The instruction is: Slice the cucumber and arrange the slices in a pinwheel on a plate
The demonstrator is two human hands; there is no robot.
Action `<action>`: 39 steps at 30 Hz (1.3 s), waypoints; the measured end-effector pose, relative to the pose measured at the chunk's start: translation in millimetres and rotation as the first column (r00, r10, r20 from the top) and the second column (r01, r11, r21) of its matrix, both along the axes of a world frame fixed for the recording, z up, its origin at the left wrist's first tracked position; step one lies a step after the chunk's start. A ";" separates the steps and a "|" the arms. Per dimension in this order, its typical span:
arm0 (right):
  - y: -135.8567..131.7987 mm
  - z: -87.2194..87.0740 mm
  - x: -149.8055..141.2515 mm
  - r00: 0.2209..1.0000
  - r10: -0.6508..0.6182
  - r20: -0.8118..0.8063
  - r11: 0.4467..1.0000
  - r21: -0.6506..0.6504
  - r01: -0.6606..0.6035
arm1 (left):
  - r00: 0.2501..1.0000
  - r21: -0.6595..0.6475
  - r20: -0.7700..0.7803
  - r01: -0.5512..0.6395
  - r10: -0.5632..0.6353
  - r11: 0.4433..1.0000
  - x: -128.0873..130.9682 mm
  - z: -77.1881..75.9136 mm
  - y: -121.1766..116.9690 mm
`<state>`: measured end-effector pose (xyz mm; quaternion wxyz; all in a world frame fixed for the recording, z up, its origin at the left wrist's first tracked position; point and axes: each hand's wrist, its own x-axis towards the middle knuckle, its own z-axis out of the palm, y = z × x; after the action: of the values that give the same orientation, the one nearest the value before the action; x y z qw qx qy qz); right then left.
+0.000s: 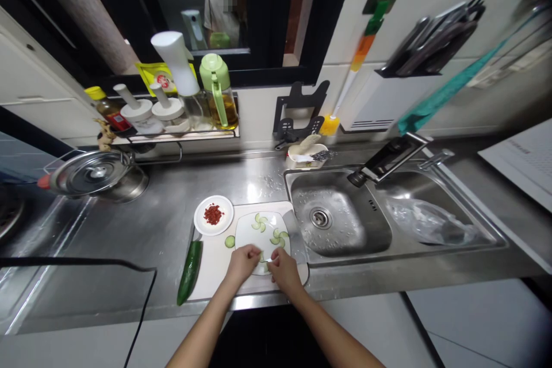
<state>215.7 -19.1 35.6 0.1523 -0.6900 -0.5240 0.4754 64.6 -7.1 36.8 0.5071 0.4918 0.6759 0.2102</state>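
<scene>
Over the near edge of a white square plate (245, 230), my left hand (244, 261) pinches a small pale-green cucumber slice (261, 256). My right hand (283, 269) is close beside it, fingertips closed on another thin slice, partly hidden by the fingers. Two pinwheel-like groups of curved cucumber slices lie on the plate, one at the back (259, 222) and one at the right (279, 237). The plate rests on a pale cutting board (215, 284). A round cucumber slice (230, 241) is on the board, left of the plate. One long dark-green cucumber (190, 272) lies along the board's left edge.
A round white plate (198, 220) with chopped red bits overlaps the board's back left corner. To the right is a steel sink (340, 236) with a faucet (383, 161). A lidded pot (125, 181) stands at left; bottles and jars (168, 112) line a rack behind.
</scene>
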 end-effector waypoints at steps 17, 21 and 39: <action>-8.7 11.7 -2.1 0.822 0.349 0.450 0.813 0.291 -0.504 | 0.880 0.011 -0.410 0.270 -0.242 0.963 9.2 8.2 0.8; -20.2 5.1 9.6 0.755 0.427 0.499 0.608 0.460 -0.648 | 0.881 0.003 -0.404 0.271 -0.246 0.963 8.9 7.6 -0.1; -40.3 -2.9 18.2 0.690 0.386 0.612 0.562 0.437 -0.702 | 0.874 0.008 -0.429 0.257 -0.229 0.966 10.3 15.1 -1.5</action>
<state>233.9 -59.4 32.8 0.0937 -0.4793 -0.8650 0.1155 75.0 -8.7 52.0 0.3539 0.6228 0.6956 0.0548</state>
